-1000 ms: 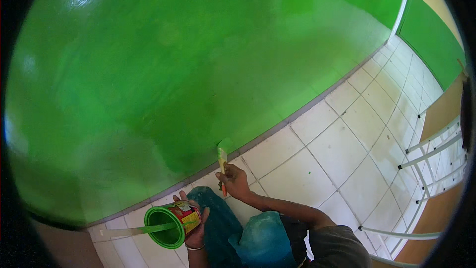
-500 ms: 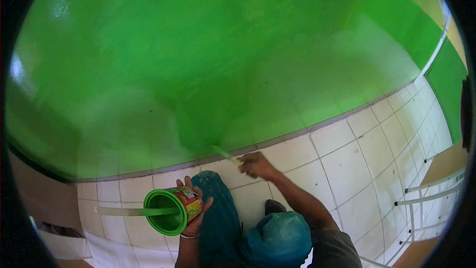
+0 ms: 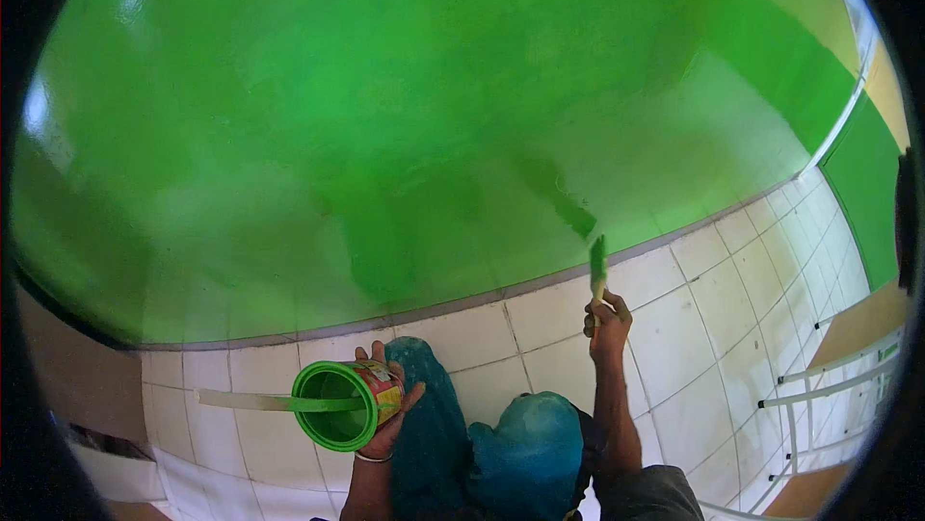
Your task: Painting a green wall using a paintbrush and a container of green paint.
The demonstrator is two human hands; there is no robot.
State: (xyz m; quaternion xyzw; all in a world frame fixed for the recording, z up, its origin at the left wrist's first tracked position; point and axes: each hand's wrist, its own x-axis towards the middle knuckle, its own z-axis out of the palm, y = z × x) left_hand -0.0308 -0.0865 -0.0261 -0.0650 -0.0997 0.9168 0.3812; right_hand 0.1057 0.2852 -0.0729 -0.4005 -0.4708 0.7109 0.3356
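My left hand (image 3: 390,425) is wrapped round a paint can (image 3: 332,407) with green inside and rim, tilted toward the left. A flat stick (image 3: 241,400), green at its inner end, pokes out of the can's mouth. My right hand (image 3: 607,319) grips a paintbrush (image 3: 598,259) with green bristles and a pale handle, raised against the lower part of a glossy green wall (image 3: 434,88). A darker wet streak of paint runs diagonally just up and left of the bristles. My bent knees in teal trousers lie between my hands.
A white tiled floor (image 3: 713,328) meets the wall along a grey strip. At the right, a green lower wall (image 3: 858,184) with yellow above adjoins a white vertical trim. Chairs or stools with white tubular frames (image 3: 809,386) and tan panels stand at the lower right.
My right hand has swept rightward and a little upward with the brush, and a fresh darker streak shows on the wall. My left hand still holds the can, shifted slightly in view.
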